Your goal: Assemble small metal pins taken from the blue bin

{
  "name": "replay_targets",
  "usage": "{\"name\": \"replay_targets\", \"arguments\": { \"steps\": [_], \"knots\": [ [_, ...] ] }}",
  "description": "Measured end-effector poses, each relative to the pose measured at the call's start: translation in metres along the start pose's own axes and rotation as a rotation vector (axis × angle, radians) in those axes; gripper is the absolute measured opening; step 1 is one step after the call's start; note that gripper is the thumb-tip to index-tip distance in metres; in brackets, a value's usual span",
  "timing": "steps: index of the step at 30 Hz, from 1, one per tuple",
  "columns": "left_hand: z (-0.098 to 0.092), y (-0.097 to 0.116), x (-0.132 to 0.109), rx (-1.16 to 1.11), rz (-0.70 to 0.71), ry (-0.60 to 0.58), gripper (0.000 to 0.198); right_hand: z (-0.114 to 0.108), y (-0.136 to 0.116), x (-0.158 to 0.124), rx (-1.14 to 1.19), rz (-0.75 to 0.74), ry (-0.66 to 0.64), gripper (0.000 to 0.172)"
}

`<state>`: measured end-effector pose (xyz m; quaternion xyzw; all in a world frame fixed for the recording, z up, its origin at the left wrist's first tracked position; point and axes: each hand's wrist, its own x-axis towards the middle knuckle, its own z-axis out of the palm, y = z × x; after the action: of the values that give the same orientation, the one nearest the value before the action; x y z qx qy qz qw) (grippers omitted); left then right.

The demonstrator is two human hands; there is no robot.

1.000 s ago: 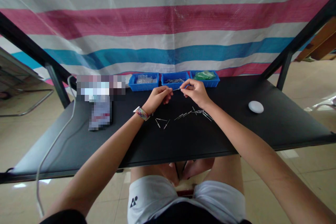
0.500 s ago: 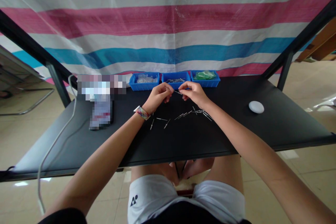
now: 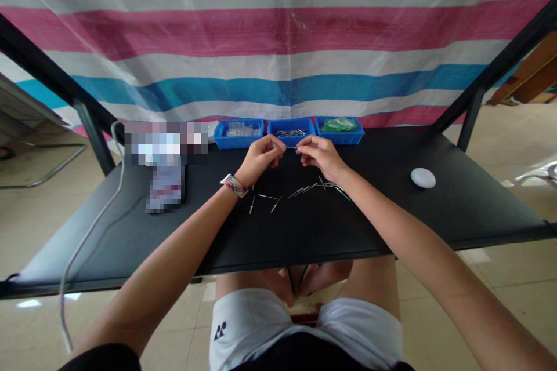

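Between my two hands a thin metal blind rivet (image 3: 291, 147) lies about level, just in front of the middle blue bin (image 3: 290, 125). My left hand (image 3: 263, 156) is closed, its thumb and fingertips pinching the left end. At the other end, my right hand (image 3: 321, 156) is closed in a pinch too. Fingertips cover both ends of the rivet. On the black table below lie loose rivets: a few on the left (image 3: 275, 204) and a looser row (image 3: 304, 189) reaching under my right wrist. More rivets show inside the middle bin.
The left blue bin (image 3: 238, 141) holds clear plastic pieces or bags, and the right one (image 3: 342, 137) holds something green. A white oval object (image 3: 423, 178) sits on the table (image 3: 374, 220) at right. Left are blurred-out items and a pale cable (image 3: 93, 226). Striped sheeting hangs behind.
The rivet has turned from slanting to nearly level between my fingertips. My right hand has shifted slightly, and the view has moved a little.
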<state>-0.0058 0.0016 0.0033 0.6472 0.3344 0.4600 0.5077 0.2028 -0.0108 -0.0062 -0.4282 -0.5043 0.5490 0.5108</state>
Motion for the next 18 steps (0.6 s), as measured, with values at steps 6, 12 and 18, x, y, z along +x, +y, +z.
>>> {"name": "replay_targets", "arguments": {
  "steps": [6,12,18],
  "knots": [
    [-0.005,-0.003,0.003,-0.056,-0.052,0.063,0.021,-0.009,0.002,0.027,-0.196,-0.273,0.174,0.015],
    [-0.012,-0.006,0.007,-0.107,-0.085,0.136,0.018,-0.013,0.001,0.03,-0.609,-0.514,0.226,0.02],
    [-0.01,-0.001,0.006,-0.144,-0.09,0.162,0.016,0.031,-0.001,-0.033,-0.801,-0.752,-0.349,0.027]
  ]
}}
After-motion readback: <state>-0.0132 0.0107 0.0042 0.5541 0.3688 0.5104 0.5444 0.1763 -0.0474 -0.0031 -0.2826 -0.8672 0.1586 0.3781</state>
